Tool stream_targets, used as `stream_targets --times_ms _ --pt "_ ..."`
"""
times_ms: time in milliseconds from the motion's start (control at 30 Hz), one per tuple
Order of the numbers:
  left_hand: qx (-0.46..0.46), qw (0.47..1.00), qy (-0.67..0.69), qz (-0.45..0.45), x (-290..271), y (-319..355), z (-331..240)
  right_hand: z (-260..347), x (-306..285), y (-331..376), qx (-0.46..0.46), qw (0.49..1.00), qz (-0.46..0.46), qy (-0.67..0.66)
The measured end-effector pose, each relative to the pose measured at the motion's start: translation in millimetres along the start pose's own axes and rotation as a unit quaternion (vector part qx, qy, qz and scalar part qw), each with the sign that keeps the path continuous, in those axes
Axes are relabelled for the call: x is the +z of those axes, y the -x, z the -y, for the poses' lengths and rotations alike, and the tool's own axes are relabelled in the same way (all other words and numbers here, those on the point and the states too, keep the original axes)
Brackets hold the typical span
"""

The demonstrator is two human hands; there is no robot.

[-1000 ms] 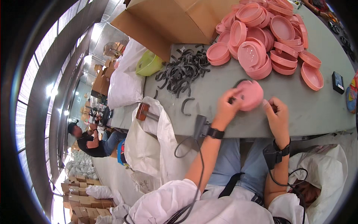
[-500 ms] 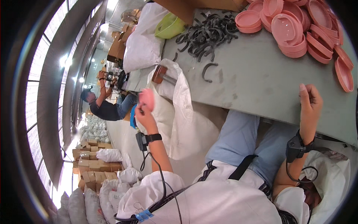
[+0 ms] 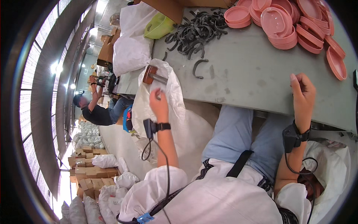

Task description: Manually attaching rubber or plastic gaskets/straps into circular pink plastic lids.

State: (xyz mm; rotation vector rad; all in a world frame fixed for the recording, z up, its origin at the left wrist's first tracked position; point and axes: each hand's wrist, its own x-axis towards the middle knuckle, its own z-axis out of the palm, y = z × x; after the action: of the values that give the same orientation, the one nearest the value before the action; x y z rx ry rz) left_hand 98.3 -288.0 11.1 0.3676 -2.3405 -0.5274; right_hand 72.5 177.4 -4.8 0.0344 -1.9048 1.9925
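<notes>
White shirt (image 3: 223,198): filling the bottom of the view, with a black strap (image 3: 239,164) running down over the jeans (image 3: 231,130).

Right-side sack (image 3: 335,171): sagging wide open by the right elbow, something reddish brown sitting inside.

Wrist gadgets: both wrists are wearing black boxes on straps, left one (image 3: 150,128) and right one (image 3: 291,138), cables trailing down.

Right hand (image 3: 304,91): hovering or resting by the table edge (can't tell which), fingers bending loosely, thumb sticking up beside them, basically holding air.

Left hand (image 3: 159,102): hanging over the white sack (image 3: 175,100), fingers curling in toward the thumb, not pinching anything I can see. Can't tell if it's brushing the plastic.

Mallet-looking thing (image 3: 150,74): lying at the sack's mouth just past the left hand, brown block head, grey shaft.

Grey table (image 3: 246,71): stretching out beyond the knees, a bit smudged.

Black curved strips (image 3: 197,31): heaping up in a tangle, with one strip (image 3: 195,69) lying apart nearer the edge.

Pink dishes (image 3: 276,22): piling up at the far right of the table, several stacking and tilting.

Green basket (image 3: 158,26): leaning between the strips and a plump white bag (image 3: 130,52).

Co-worker (image 3: 99,112): sitting off left in a dark top, arms reaching forward.
</notes>
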Motion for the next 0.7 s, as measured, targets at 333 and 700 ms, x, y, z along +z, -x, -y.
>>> stream_targets --times_ms 333,700 --pt "0.109 0.989 -0.079 0.055 114 -21 -74 -3 12 -2 -0.04 0.998 -0.007 0.053" --pt "0.022 0.842 0.353 0.408 101 83 -230 4 18 5 -0.107 0.986 0.11 0.062"
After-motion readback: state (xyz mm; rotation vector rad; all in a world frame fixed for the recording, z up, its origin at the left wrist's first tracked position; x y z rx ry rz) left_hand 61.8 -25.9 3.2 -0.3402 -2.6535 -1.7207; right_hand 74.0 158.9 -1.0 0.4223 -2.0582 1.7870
